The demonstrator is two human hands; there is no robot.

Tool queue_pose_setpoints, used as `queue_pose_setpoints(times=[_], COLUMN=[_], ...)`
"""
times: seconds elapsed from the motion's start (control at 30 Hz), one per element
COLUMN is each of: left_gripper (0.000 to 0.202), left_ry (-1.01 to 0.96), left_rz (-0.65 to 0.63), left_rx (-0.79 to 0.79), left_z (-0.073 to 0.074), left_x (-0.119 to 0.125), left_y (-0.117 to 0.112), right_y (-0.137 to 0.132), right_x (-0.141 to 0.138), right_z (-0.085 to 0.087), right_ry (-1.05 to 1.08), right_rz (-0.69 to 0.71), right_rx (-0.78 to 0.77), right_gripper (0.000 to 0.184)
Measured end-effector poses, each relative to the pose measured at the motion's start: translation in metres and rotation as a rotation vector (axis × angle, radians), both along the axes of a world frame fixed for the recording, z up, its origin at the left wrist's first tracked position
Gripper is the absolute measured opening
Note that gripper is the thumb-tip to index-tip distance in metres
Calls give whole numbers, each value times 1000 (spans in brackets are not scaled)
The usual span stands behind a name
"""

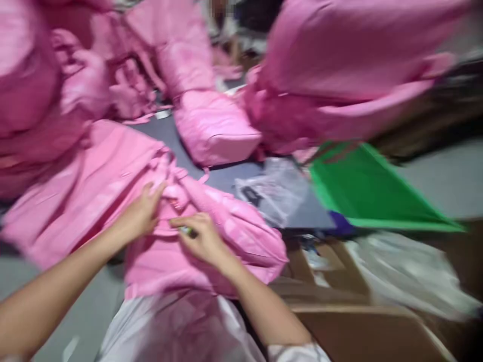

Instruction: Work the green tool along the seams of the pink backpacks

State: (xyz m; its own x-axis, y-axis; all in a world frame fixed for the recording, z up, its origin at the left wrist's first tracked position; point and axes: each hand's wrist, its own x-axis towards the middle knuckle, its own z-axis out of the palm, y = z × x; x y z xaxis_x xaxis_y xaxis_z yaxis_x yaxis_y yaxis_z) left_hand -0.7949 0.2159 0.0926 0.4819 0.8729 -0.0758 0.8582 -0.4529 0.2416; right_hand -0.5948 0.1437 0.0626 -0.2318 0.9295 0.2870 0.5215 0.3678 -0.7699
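Observation:
A pink backpack (241,226) lies across the table's near edge and over my lap, with its fabric bunched in the middle. My left hand (141,213) grips a fold of it, the fingers partly sunk in the cloth. Close by on the right, my right hand (202,239) is closed around a small yellow-green and black tool (187,231), mostly hidden by the fingers. Motion blur keeps its exact kind unclear. Both hands are over the same part of the backpack, a short gap between them.
More pink backpacks (219,130) are heaped on the grey table (222,177). A large one (350,55) stands at the back right. Clear plastic bags (283,188), a green sheet-like piece (362,188) and cardboard boxes (362,332) lie to the right. Another person (222,30) is at the far side.

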Motion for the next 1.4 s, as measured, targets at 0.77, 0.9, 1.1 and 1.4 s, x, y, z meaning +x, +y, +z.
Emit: queue_pose_setpoints(times=[0.77,0.9,1.1,1.4], left_gripper=[96,94,97,84], left_ry=[52,23,36,-311], left_rz=[49,36,12,-73], left_rx=[-73,-56,5,116], left_z=[9,8,-6,-69], left_x=[4,-1,-9,-33], left_y=[3,3,14,35], right_y=[5,4,8,-12], right_x=[-16,-22,-34,45], right_z=[-2,4,2,49], right_ry=[-58,-24,-102,41], right_rz=[-17,5,-55,-287], right_rx=[74,33,-23,319], right_gripper=[21,18,17,10])
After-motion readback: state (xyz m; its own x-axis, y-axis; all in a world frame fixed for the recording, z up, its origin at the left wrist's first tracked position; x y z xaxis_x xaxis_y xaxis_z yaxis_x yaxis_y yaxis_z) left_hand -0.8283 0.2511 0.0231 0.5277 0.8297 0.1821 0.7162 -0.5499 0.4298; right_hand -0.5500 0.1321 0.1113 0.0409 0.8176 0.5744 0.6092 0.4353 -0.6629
